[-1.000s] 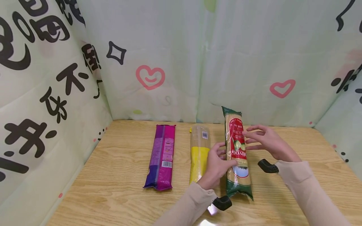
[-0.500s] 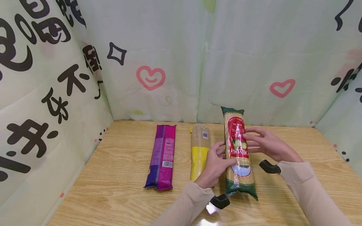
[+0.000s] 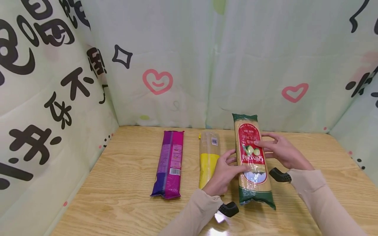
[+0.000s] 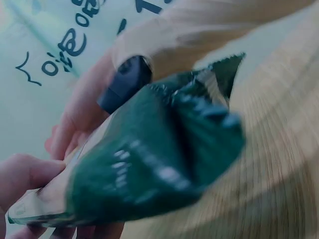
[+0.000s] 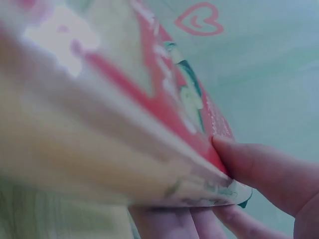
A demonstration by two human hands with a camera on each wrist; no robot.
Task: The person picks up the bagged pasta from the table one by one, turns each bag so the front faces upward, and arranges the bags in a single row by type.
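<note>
Between both hands is a spaghetti packet (image 3: 251, 147) with green ends and a red label printed upside down to the camera. My left hand (image 3: 222, 172) grips its left edge, thumb on the front and fingers behind. At the right edge my right hand (image 3: 284, 152) pinches it, thumb on the label and fingers underneath, as the right wrist view shows. The left wrist view has the packet's green end (image 4: 134, 164) up close, raised off the table. Just left of the left hand lies a yellow and clear noodle packet (image 3: 208, 160), partly hidden by that hand.
A purple and pink packet (image 3: 168, 164) lies further left on the wooden table (image 3: 124, 183). Printed cloth (image 3: 189, 65) walls enclose the table at the back and on both sides.
The spaghetti packet has turned so its red label faces the camera more fully, and its lower end has shifted right. The right thumb has come onto the label. The other packets stay put.
</note>
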